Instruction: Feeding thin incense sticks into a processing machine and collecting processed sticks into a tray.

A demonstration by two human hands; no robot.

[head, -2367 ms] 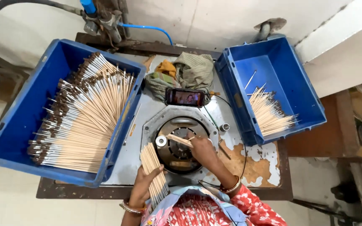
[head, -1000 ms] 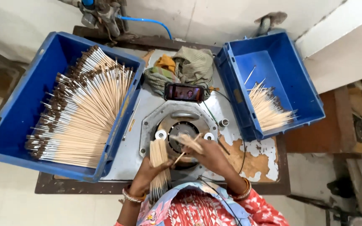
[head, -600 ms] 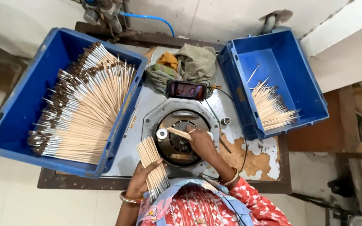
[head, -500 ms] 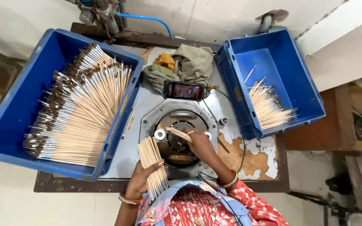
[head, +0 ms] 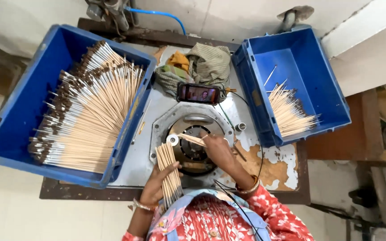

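You sit in small workshop, stick-making bench. Worn metal table [head: 269, 169], rust patches at lower right. Round machine plate [head: 193, 147] at centre. Blue crate [head: 27, 120] of coated sticks [head: 86, 116] on left; second blue crate [head: 309, 67] with bare sticks [head: 291, 116] upper right. Air hose [head: 157, 13] along top.

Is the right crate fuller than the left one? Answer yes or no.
No: the right crate holds a small pile of sticks with much bare floor, while the left crate holds a far larger spread.

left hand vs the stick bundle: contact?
Touching. In the head view, the left hand wraps around the lower part of the bundle of plain sticks, fingers closed over it, no gap.
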